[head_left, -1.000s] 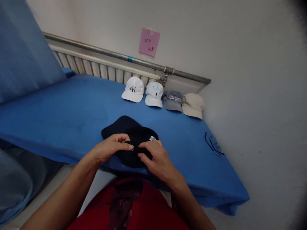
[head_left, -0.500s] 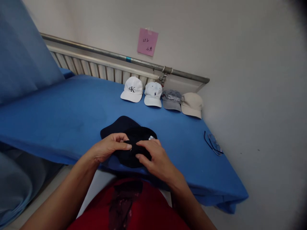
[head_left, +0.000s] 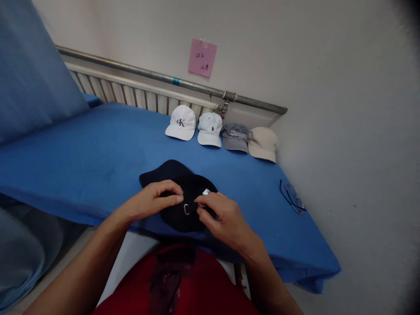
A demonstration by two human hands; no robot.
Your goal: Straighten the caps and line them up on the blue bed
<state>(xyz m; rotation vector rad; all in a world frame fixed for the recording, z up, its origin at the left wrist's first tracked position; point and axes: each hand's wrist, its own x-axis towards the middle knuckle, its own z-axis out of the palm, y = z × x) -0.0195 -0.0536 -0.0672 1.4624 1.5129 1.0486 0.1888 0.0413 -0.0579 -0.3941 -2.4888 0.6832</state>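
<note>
A black cap (head_left: 177, 221) lies in front of me on the blue-covered bed, its dark brim (head_left: 167, 169) pointing to the far left. A small metal buckle (head_left: 186, 209) shows on its back strap, between my hands. My left hand (head_left: 159, 199) is closed at the left part of the cap, thumb and fingers brought together by the strap. On the other side of the buckle, my right hand (head_left: 221, 214) pinches the strap near its end; the exact grip is partly hidden. A white label (head_left: 206, 191) shows inside the cap.
Along the back stand a white CK cap (head_left: 180, 124), a pale cap (head_left: 210, 130), a grey cap (head_left: 235, 138) and a beige cap (head_left: 263, 144). Eyeglasses (head_left: 292, 197) lie at the right edge of the blue sheet (head_left: 98, 153). A radiator (head_left: 131, 94) and pipe (head_left: 147, 74) run behind.
My right hand has shifted slightly right and the left fingers have come off the middle of the strap, so the metal buckle now shows. The cap has moved slightly right.
</note>
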